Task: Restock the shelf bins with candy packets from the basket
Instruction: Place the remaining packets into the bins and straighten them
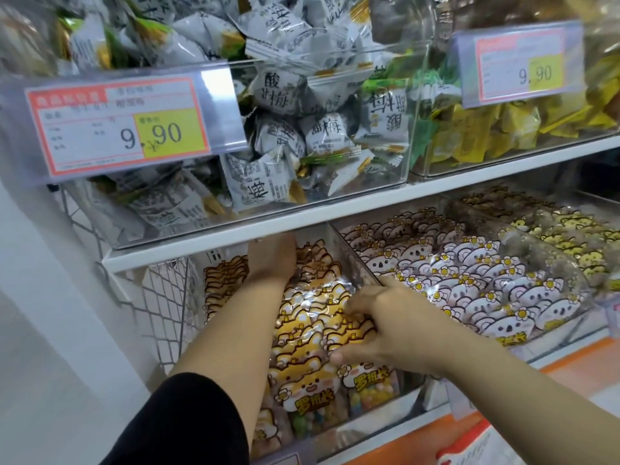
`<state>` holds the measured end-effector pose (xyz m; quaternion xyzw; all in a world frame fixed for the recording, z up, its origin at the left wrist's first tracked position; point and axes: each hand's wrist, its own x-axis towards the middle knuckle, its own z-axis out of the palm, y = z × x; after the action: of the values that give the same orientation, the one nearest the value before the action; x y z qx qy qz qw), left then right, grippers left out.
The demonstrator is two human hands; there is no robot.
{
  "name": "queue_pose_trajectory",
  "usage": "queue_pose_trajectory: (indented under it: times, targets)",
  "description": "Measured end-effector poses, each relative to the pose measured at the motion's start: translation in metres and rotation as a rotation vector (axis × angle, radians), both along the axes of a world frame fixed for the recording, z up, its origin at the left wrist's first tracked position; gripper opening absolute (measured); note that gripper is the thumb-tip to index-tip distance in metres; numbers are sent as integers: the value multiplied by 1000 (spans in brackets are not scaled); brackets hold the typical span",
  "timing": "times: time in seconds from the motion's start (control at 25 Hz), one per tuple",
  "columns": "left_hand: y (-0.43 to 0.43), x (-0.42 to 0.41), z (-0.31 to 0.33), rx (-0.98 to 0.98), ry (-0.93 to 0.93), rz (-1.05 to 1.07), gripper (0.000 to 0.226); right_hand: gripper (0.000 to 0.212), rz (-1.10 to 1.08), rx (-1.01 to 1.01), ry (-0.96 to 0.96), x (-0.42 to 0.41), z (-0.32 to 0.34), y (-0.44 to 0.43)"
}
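Here the right hand [379, 327] grips a stack of packets [302, 333] standing in the lower bin [350, 251]; the left hand [271, 260] reaches under the shelf [208, 246], fingers hidden, so I cannot tell its grip. Packets look light, crinkly, slippery: best squeezed together across their flat faces

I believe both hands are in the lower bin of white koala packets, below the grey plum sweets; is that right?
Not quite: the head view shows the left hand and right hand in the lower bin of yellow cat packets, beside the koala packets. That bin is below the grey plum sweets.
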<state>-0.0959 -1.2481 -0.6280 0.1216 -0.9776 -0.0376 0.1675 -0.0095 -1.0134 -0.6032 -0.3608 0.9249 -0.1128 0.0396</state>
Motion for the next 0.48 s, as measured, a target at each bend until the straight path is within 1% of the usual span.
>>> queue_pose_trajectory:
  times: [0.04, 0.08, 0.12, 0.2, 0.24, 0.28, 0.32, 0.4, 0.44, 0.48]
  targets:
    - [2, 1, -3, -53, -5, -11, 26, 120, -5, -13, -5, -1, -1, 0]
    - [0, 0, -4, -57, -1, -21, 27, 122, -8, -18, -13, -1, -2, 0]
    - [-3, 0, -3, 5, 0, -26, 26, 124, -9, -21, -20, -2, -2, 0]
    - [-10, 2, 2, 232, -23, -62, 28, 126, -4, -31, -22, -2, -2, 1]
    - [-12, 4, 4, 335, -76, -79, 32, 126, -4, -36, -22, -1, -2, 1]
    - [-13, 6, 5, 393, -140, -90, 39, 126, -2, -37, -17, -1, -2, 1]
    - [-13, 7, 3, 392, -192, -92, 49, 125, 1, -39, -8, -1, -2, 1]
    - [-10, 10, 1, 301, -238, -73, 69, 124, 2, -44, 3, -2, -3, -1]
    - [-8, 10, 1, 266, -256, -57, 75, 125, -1, -44, 7, -2, -3, 0]
    - [-4, 12, 0, 248, -260, -44, 75, 125, 0, -49, 13, -1, -3, 1]
